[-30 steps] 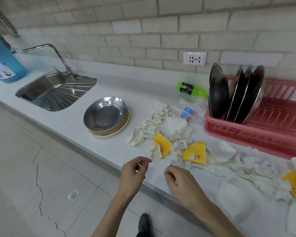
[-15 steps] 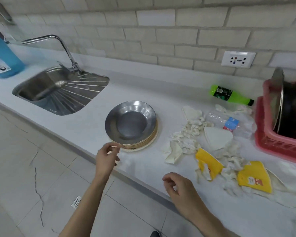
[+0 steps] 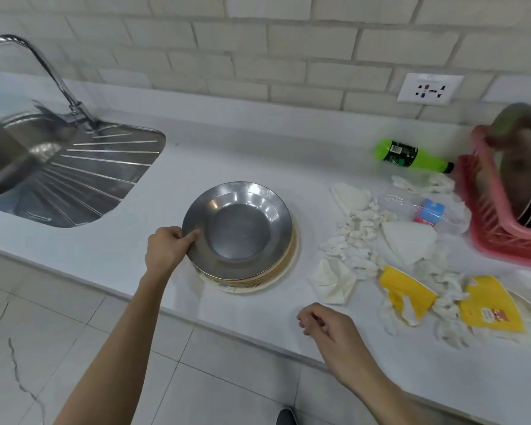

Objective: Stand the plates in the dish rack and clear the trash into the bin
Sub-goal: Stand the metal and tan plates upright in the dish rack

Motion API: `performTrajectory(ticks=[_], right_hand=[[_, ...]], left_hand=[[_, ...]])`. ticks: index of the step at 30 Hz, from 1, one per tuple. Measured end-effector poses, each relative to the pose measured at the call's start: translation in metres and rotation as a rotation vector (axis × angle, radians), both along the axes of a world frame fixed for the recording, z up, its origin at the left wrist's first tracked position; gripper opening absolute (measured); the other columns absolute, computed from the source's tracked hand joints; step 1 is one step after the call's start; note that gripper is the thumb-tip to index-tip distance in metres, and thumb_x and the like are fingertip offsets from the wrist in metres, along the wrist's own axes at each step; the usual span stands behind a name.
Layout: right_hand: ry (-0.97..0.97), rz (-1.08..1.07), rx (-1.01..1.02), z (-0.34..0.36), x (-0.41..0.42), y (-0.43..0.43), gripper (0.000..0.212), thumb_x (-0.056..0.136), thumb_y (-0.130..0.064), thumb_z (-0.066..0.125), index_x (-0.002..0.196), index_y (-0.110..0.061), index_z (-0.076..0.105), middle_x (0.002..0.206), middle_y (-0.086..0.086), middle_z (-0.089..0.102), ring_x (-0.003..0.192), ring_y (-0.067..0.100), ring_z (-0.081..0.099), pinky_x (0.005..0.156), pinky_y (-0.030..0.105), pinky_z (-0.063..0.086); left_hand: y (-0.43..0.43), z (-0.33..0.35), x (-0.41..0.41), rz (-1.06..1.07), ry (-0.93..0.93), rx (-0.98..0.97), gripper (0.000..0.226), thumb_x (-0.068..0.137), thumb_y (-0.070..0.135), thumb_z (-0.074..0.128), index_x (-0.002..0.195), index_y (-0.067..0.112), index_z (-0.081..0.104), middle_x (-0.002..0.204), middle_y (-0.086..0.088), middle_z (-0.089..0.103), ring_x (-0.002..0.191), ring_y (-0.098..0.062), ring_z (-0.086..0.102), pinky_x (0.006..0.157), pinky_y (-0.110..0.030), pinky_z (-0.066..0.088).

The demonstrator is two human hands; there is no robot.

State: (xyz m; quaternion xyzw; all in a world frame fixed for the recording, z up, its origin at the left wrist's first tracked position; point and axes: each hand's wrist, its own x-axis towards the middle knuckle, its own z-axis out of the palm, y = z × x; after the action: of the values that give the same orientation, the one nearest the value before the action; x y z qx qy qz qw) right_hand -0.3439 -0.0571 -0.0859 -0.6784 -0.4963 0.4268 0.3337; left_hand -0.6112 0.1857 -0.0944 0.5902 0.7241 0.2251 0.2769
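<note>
A steel plate point(image 3: 239, 228) tops a stack of cream plates point(image 3: 285, 265) on the white counter point(image 3: 227, 161). My left hand point(image 3: 166, 251) grips the steel plate's left rim, thumb on top. My right hand point(image 3: 325, 325) hovers over the counter's front edge, fingers loosely curled, holding nothing. To the right lie crumpled white paper point(image 3: 359, 237), torn yellow wrappers point(image 3: 408, 294), a clear plastic bottle point(image 3: 426, 210) and a green bottle point(image 3: 408, 156). The pink dish rack point(image 3: 497, 228) at the far right holds steel plates point(image 3: 521, 167) standing on edge.
A steel sink point(image 3: 74, 176) with a tap point(image 3: 59, 81) is set into the counter at the left. A wall socket point(image 3: 428, 88) sits on the brick wall. Tiled floor lies below the counter's edge. No bin is in view.
The view swung left and closer to the plate stack. My left hand reached forward and took hold of the steel plate's rim. My right hand stayed near the counter's edge.
</note>
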Motion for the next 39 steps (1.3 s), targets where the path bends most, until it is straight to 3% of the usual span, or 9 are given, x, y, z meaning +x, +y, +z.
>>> performTrajectory(ticks=[3,7,12,18,23,25,30,35,39], right_hand=[[-0.011,-0.068,-0.025,0.0,0.001,0.003,0.024,0.098,-0.019,0.054,0.08,-0.031,0.064,0.082,-0.007,0.067,0.077,0.016,0.064,0.078,0.04,0.054],[-0.023,-0.101,-0.047,0.001,0.004,0.014,0.025,0.098,-0.015,0.053,0.081,-0.03,0.065,0.082,-0.017,0.068,0.076,0.008,0.064,0.075,0.029,0.055],[0.02,-0.128,-0.024,0.01,0.006,0.027,0.022,0.099,-0.014,0.051,0.088,-0.022,0.067,0.082,-0.008,0.069,0.074,0.006,0.065,0.065,0.014,0.047],[0.173,-0.327,0.041,0.026,0.025,0.036,0.017,0.101,-0.02,0.048,0.099,-0.019,0.065,0.083,0.005,0.072,0.073,0.019,0.068,0.06,0.026,0.051],[0.305,-0.545,0.097,0.04,0.061,0.015,0.021,0.102,-0.026,0.049,0.096,-0.012,0.063,0.081,0.003,0.068,0.073,0.02,0.067,0.06,0.031,0.052],[0.343,-0.632,0.115,0.042,0.078,-0.003,0.018,0.101,-0.024,0.05,0.098,-0.014,0.064,0.086,0.001,0.07,0.079,0.018,0.068,0.067,0.037,0.055],[0.306,-0.749,0.175,0.038,0.116,-0.057,0.021,0.099,-0.016,0.053,0.115,-0.019,0.067,0.108,-0.005,0.073,0.103,0.011,0.067,0.086,0.03,0.052],[0.322,-0.869,0.218,0.041,0.153,-0.125,0.025,0.099,-0.009,0.051,0.112,-0.021,0.068,0.102,-0.009,0.075,0.095,0.005,0.069,0.076,0.017,0.052],[0.262,-0.919,0.219,0.043,0.193,-0.183,0.017,0.099,-0.014,0.053,0.1,-0.016,0.069,0.092,0.001,0.073,0.086,0.011,0.067,0.071,0.021,0.051]], left_hand=[[0.008,0.003,-0.008,-0.024,-0.018,0.085,0.054,0.083,0.045,0.072,0.057,0.008,0.043,0.053,-0.009,0.047,0.057,-0.026,0.044,0.056,-0.031,0.035],[0.011,0.013,-0.01,0.023,-0.366,0.122,0.048,0.089,0.028,0.069,0.065,-0.001,0.039,0.056,-0.004,0.041,0.059,-0.022,0.035,0.052,-0.026,0.038],[-0.001,0.024,0.002,0.021,-0.615,0.095,0.036,0.093,0.023,0.066,0.073,-0.001,0.048,0.068,-0.012,0.057,0.063,-0.023,0.052,0.053,-0.027,0.049],[-0.034,0.042,0.055,-0.103,-0.809,0.011,0.004,0.094,0.017,0.065,0.097,0.016,0.066,0.093,-0.009,0.073,0.081,-0.023,0.067,0.069,-0.031,0.053],[-0.065,0.047,0.114,-0.278,-0.86,-0.056,0.018,0.095,0.013,0.062,0.113,0.014,0.066,0.092,0.004,0.076,0.085,-0.012,0.072,0.062,-0.018,0.054],[-0.078,0.045,0.138,-0.305,-0.878,-0.133,0.02,0.095,0.014,0.063,0.115,0.013,0.066,0.094,-0.002,0.076,0.086,-0.017,0.073,0.061,-0.02,0.055],[-0.123,0.04,0.185,-0.437,-0.838,-0.259,0.02,0.095,0.017,0.063,0.115,0.018,0.068,0.099,-0.008,0.076,0.091,-0.027,0.073,0.074,-0.037,0.057],[-0.185,0.041,0.231,-0.603,-0.775,-0.354,0.02,0.097,0.017,0.059,0.113,0.024,0.068,0.096,-0.007,0.076,0.087,-0.028,0.073,0.065,-0.035,0.056],[-0.239,0.038,0.274,-0.652,-0.76,-0.409,0.026,0.097,0.017,0.058,0.119,0.03,0.064,0.1,-0.006,0.075,0.09,-0.028,0.072,0.061,-0.032,0.056]])
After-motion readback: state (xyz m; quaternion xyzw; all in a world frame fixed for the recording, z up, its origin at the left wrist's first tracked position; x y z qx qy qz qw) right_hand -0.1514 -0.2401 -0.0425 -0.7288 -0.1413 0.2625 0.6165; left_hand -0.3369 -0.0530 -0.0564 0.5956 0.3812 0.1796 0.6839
